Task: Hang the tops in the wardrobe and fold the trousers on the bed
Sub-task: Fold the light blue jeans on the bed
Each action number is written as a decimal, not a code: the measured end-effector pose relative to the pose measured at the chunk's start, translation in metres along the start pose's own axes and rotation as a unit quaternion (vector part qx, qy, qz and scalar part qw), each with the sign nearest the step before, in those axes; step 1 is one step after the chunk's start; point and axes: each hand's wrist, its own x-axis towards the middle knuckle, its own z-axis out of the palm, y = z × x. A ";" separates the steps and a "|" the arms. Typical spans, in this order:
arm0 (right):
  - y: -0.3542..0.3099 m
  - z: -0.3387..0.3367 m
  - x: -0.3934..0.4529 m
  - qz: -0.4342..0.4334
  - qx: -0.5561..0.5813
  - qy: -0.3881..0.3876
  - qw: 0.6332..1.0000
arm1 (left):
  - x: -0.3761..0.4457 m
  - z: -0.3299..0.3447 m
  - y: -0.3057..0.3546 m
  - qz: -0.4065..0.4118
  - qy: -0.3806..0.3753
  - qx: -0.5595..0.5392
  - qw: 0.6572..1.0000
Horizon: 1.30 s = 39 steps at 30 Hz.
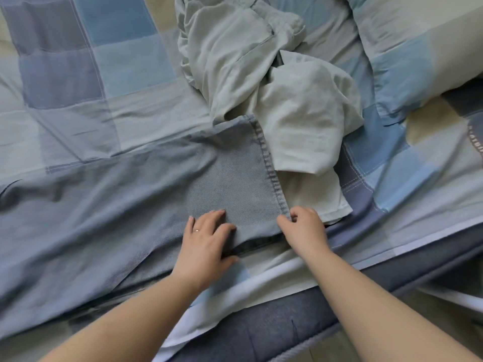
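Observation:
Blue denim trousers (162,184) lie stretched across the bed, their hemmed leg end pointing right. My left hand (206,239) lies flat on the leg near its lower edge, fingers spread, a ring on one finger. At the bottom of the stitched hem, my right hand (304,228) pinches the corner of the denim. A pale grey-green garment (251,74) sits crumpled behind the hem, part of it tucked under the denim's edge.
The bed has a blue, grey and beige patchwork cover (86,61). A matching pillow (418,56) lies at the upper right. The mattress edge (287,327) runs diagonally along the bottom, with pale floor beyond it.

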 end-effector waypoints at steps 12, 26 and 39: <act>-0.028 -0.016 -0.008 -0.036 0.129 -0.136 0.982 | 0.013 -0.025 0.048 -0.182 0.033 -0.467 0.865; -0.163 -0.014 -0.021 -0.040 0.148 -0.052 0.987 | -0.013 -0.112 0.023 -0.038 0.066 -0.290 0.954; -0.371 0.040 -0.107 -0.116 0.160 -0.175 0.965 | -0.171 -0.200 -0.136 -0.158 0.142 -0.365 0.907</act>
